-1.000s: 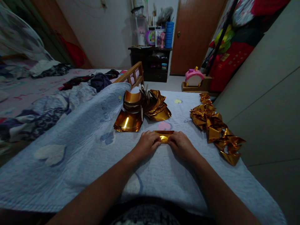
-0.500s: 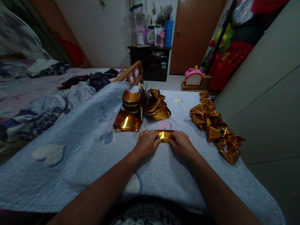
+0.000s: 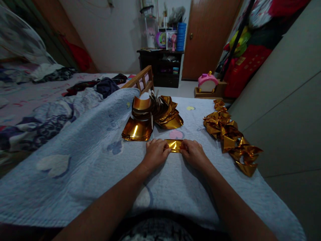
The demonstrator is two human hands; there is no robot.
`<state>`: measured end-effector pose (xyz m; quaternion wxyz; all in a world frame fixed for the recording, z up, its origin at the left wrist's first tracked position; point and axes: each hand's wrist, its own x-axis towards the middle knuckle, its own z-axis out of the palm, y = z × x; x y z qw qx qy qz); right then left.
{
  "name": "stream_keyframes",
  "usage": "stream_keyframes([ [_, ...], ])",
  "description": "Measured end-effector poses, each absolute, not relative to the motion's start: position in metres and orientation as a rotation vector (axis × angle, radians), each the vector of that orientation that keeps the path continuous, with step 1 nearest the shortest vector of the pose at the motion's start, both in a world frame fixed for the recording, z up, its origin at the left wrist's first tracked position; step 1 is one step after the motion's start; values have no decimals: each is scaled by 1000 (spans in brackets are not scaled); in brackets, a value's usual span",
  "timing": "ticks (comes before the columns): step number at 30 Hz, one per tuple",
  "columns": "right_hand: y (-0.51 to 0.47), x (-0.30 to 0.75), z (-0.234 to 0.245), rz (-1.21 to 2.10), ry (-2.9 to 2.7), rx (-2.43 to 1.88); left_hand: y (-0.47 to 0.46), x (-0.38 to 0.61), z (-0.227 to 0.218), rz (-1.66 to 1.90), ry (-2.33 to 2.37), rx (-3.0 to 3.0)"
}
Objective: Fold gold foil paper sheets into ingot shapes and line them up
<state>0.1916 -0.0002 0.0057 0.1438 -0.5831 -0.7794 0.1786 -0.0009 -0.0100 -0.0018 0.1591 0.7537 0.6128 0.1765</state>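
Note:
A folded strip of gold foil paper (image 3: 175, 145) lies on the light blue quilt (image 3: 100, 167) in front of me. My left hand (image 3: 156, 153) pinches its left end with fingers curled. Its right end is pinched the same way by my right hand (image 3: 193, 153). Only the middle of the strip shows between the two hands. Just behind them sits a stack of flat and curled gold sheets (image 3: 150, 117).
A row of folded gold paper pieces (image 3: 232, 135) runs along the quilt's right side beside a grey cabinet wall (image 3: 288, 110). Rumpled bedding and clothes (image 3: 50, 100) lie to the left. A wooden rail (image 3: 141, 78), dark shelf unit (image 3: 163, 65), pink toy (image 3: 207, 82) and door (image 3: 208, 33) stand beyond.
Both hands have shifted slightly away from me on the strip and closer together; less of the gold paper shows between them. The stacks have not moved.

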Motion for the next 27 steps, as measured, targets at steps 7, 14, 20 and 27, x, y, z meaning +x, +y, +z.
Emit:
stream_keyframes([
  [7,1,191,4,550,-2244,-1722,-10,-1,3,421,1823,2097],
  [14,-3,190,-2,487,-2278,-1665,-9,-4,-1,413,1793,2136],
  [20,-4,179,1,350,-2308,-1709,-6,-6,-2,431,1630,2204],
  [27,-7,168,3,223,-2292,-1788,-6,-2,1,396,1681,2197],
])
